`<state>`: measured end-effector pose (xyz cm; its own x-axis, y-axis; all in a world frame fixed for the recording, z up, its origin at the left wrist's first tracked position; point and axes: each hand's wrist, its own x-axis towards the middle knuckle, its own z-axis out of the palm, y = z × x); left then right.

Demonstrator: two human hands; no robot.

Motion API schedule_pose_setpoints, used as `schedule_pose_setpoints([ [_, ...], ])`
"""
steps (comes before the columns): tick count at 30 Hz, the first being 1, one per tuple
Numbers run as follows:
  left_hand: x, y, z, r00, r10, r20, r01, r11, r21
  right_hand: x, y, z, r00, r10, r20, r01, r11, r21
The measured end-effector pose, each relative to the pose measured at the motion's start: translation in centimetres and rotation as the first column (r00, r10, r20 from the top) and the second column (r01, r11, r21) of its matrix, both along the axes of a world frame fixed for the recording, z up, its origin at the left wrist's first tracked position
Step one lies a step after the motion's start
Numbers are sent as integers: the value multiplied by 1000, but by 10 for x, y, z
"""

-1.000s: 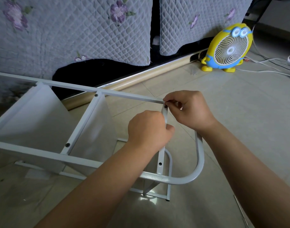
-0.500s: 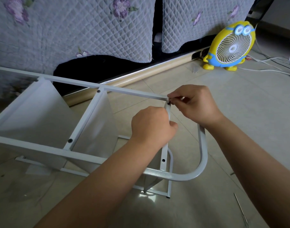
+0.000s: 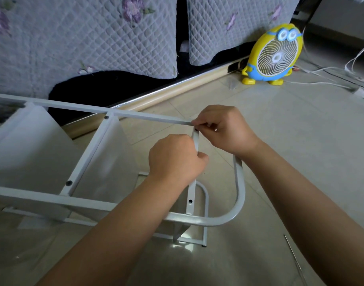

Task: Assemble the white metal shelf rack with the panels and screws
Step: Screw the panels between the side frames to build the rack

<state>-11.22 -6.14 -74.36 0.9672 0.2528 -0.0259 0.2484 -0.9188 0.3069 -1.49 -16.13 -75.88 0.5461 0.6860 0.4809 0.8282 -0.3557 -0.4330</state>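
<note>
The white metal shelf rack (image 3: 88, 203) lies on its side on the tiled floor, with two white panels (image 3: 32, 153) set between its long rails. My left hand (image 3: 175, 159) grips the last white crossbar (image 3: 192, 195) near its upper end. My right hand (image 3: 224, 131) pinches something small, hidden by my fingertips, at the joint where that crossbar meets the far rail (image 3: 135, 115). A dark screw hole shows just below my fingertips. Another open hole sits lower on the crossbar. The rack's curved end loop (image 3: 237, 203) passes under my right wrist.
A yellow cartoon desk fan (image 3: 275, 55) stands on the floor at the back right, with white cables (image 3: 325, 83) trailing beside it. A quilted grey cover (image 3: 84, 42) hangs behind the rack. A thin metal rod (image 3: 293, 253) lies on the tiles at the lower right.
Both hands stay at the same joint and keep their grip. My view has shifted slightly, so the rack and the fan sit a little differently in the frame.
</note>
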Motion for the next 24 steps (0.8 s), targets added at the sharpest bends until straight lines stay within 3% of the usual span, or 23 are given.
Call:
schedule_pose_setpoints([
  [6,-1,-1,1,1000,8,10,-8,1000,-18,2,-3,22,997,69,-37,-75,975,-208],
  [16,-2,0,1,1000,11,18,-11,999,-45,5,8,44,999,-11,-38,-11,846,-533],
  [21,-2,0,0,999,13,36,-10,998,-67,3,9,41,999,-12,-42,-15,816,-578],
  [24,-3,0,0,999,16,41,-13,997,-72,4,7,42,999,-4,-49,-22,854,-520],
])
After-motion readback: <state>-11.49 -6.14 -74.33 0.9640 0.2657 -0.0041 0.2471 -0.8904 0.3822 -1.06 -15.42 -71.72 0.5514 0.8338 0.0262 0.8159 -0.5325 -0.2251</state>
